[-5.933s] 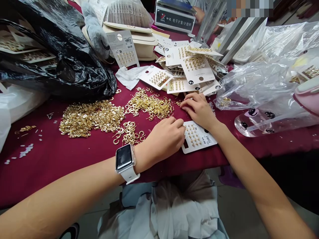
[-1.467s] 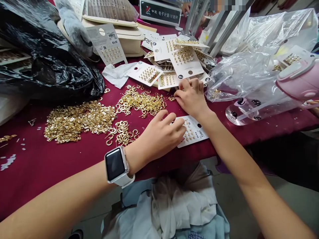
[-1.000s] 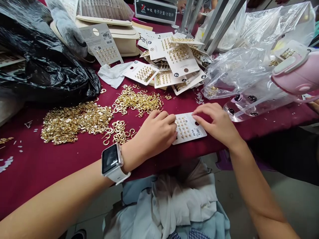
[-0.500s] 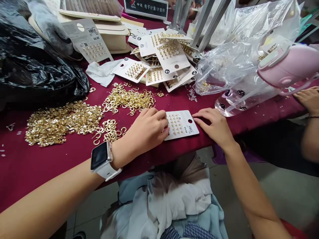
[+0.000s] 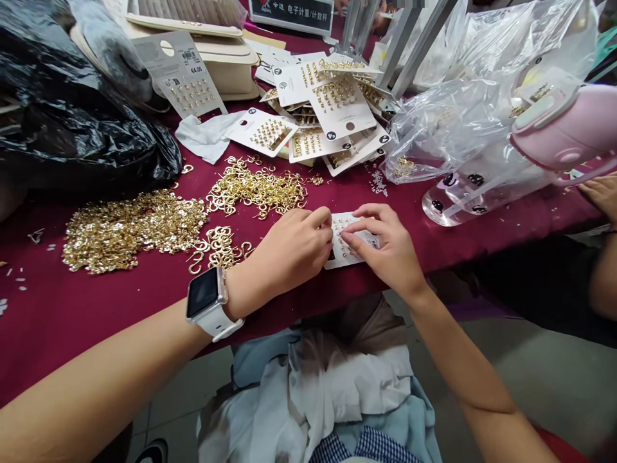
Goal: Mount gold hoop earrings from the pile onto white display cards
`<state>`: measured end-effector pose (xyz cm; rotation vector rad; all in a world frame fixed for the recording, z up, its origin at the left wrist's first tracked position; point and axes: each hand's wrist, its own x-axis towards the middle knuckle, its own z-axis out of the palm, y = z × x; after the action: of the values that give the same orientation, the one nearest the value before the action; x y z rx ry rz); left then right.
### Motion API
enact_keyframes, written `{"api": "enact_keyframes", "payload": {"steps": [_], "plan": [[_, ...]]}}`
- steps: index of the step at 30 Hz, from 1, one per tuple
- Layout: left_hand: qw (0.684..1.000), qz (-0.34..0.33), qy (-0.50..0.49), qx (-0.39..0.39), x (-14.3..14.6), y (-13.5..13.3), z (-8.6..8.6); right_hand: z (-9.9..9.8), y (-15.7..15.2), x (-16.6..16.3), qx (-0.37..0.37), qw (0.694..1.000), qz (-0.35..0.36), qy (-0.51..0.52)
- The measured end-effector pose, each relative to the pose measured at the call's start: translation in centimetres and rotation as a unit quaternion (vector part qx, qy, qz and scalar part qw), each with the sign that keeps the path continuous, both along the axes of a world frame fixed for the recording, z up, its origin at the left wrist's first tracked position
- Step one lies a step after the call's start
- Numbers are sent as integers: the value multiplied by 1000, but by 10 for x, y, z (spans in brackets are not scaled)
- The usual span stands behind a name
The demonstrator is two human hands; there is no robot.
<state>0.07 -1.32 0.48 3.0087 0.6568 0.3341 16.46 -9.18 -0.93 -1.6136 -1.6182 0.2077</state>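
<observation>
A white earring card with rows of small gold studs lies flat on the dark red cloth. At its left end is my left hand, fingers curled in a pinch; whatever sits between the fingertips is hidden. My right hand hovers over the card's right half, fingers apart and the tips close to the studs, covering part of the card. Just left of my left hand is a small heap of gold open-hoop pieces. A larger heap of similar gold pieces lies behind it.
Flat gold bits form a wide pile at left, beside a black plastic bag. Filled earring cards are stacked behind. At right are clear plastic bags and a pink-topped bottle; another person's hand rests beyond.
My right hand has moved left from the card's right edge onto its face, and its fingers have spread. The left hand stays at the card's left end. The view has shifted slightly.
</observation>
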Motion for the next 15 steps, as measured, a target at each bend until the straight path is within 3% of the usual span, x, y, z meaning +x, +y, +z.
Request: {"api": "enact_keyframes", "payload": {"steps": [15], "plan": [[998,48,-9,-40,0,-6,-2,-13,6,-6,28,998,-2,-56]]}}
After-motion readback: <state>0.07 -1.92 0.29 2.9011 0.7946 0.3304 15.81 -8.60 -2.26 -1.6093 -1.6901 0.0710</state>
